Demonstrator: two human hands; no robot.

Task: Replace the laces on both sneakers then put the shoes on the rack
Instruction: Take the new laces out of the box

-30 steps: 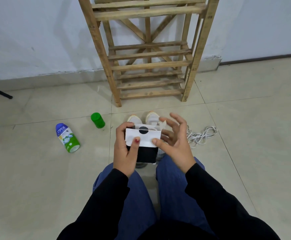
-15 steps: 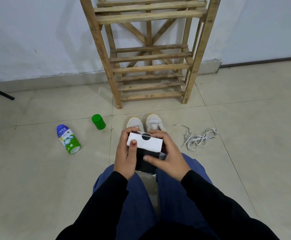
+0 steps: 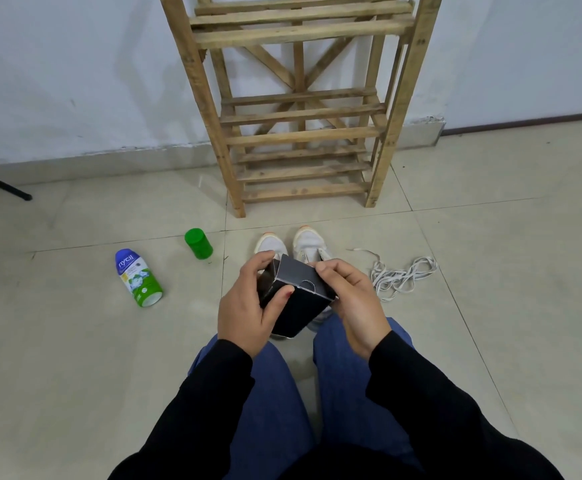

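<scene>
1. Far to the left of the wooden rack (image 3: 303,133), a blue-and-green powder bottle (image 3: 138,278) lies on its side on the tiled floor (image 3: 75,341). A green cap (image 3: 198,243) stands between it and the rack's front left leg.
2. In front of the rack, our left hand (image 3: 248,306) grips a small black box (image 3: 294,299). The thumb lies across its near face and the fingers curl round the far side.
3. Under the box, two white sneakers (image 3: 293,242) stand side by side just before the rack, toes pointing at it. Our hands hide their heels.
4. Our right hand (image 3: 351,299) holds the box's right side, fingertips pinching at its top flap (image 3: 300,275).
5. A moment ago the flap's white inner face was turned up towards us and the right fingers were spread. Now only its dark outer face shows, with a half-moon notch, folded over the tilted box. We cannot tell whether it is being shut or worked open.
6. In front of the rack's right leg, a loose heap of white laces (image 3: 400,275) lies on the floor.
7. We judge these to be the old laces. No threading has begun, and both shoes are off the rack.
</scene>
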